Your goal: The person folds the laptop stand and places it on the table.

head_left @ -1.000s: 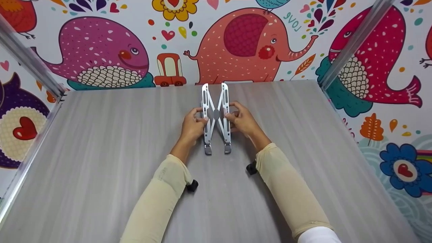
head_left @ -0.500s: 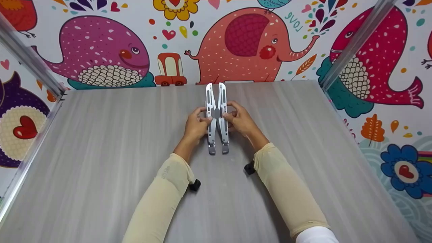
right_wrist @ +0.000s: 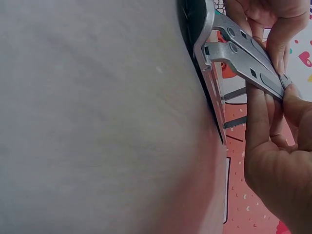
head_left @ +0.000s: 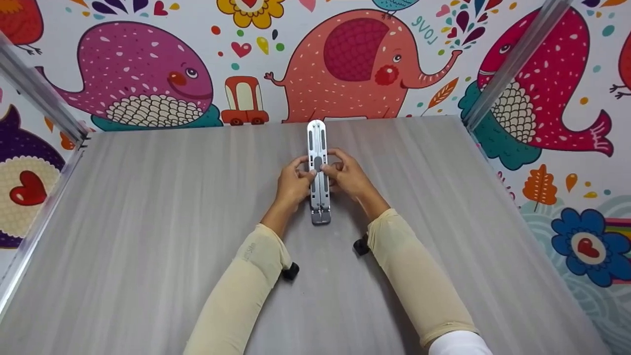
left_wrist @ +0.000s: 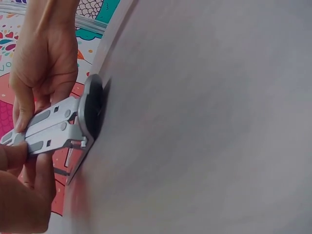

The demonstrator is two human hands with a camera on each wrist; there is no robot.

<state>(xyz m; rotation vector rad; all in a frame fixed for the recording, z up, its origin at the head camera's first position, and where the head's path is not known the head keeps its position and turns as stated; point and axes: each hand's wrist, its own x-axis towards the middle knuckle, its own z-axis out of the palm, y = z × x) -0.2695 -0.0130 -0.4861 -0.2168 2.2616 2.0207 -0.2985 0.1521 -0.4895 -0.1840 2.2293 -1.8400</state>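
Folding stand (head_left: 319,192): smooth silver metal, satin sheen; end pads (head_left: 325,218) matt, rubbery-looking. Bench (head_left: 148,222): smooth wood-grain surface, faint sheen. Sleeves (head_left: 236,296): matt cloth. Corner posts (head_left: 520,61): shiny, metallic.

So we've got a thin beige left sleeve (head_left: 237,291) with faint grey lettering (head_left: 250,251), too blurry for us to read. There's a small black block (head_left: 291,271) at its cuff. Across from the left sleeve, our beige right sleeve (head_left: 421,271) has a second black block (head_left: 361,246) on the side facing it, plus white fabric (head_left: 458,343) at the end farther away from it.
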